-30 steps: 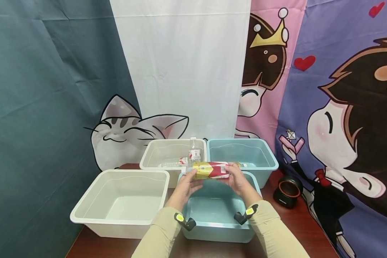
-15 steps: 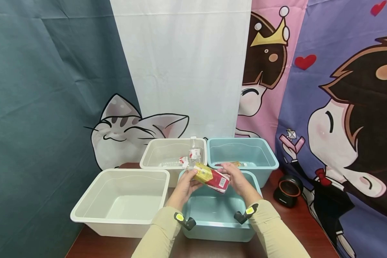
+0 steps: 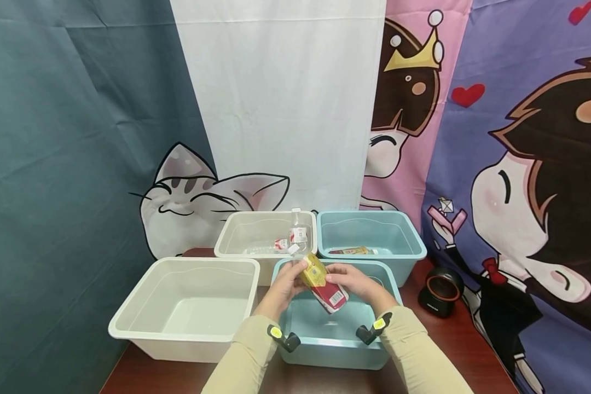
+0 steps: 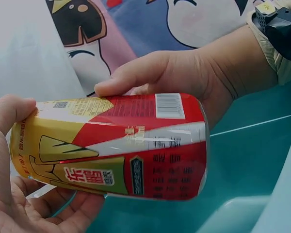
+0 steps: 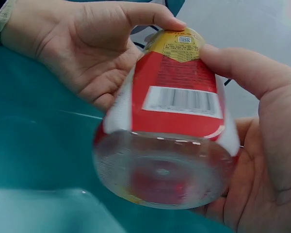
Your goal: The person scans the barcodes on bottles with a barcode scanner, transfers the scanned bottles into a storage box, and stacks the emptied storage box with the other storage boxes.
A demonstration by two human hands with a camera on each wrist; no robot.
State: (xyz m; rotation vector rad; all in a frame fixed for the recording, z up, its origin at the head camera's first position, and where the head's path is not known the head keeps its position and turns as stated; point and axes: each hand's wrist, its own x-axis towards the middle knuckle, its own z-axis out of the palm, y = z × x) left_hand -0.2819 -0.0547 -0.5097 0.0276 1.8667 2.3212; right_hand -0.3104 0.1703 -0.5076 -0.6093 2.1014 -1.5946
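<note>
Both hands hold a plastic bottle (image 3: 320,282) with a red and yellow label and a white cap, tilted above the front blue tub (image 3: 335,353). Its capped end points up and away to the left; its base points down toward the person. The left hand (image 3: 282,290) grips the yellow upper part, thumb on the label. The right hand (image 3: 357,282) holds the bottle's right side, its thumb pressing the label. A barcode on the label (image 4: 170,106) faces upward in the left wrist view. The clear base (image 5: 162,170) fills the lower middle of the right wrist view.
A white tub (image 3: 182,350) stands front left. In the back white tub (image 3: 236,219) are an upright clear bottle (image 3: 298,232) and a lying one (image 3: 266,249). The back blue tub (image 3: 399,251) holds a labelled bottle (image 3: 353,250). A black round device (image 3: 440,293) sits right.
The bottle has turned from nearly level crosswise to tilted, its base swinging down toward the person. The right hand has shifted from the base end to the bottle's side.
</note>
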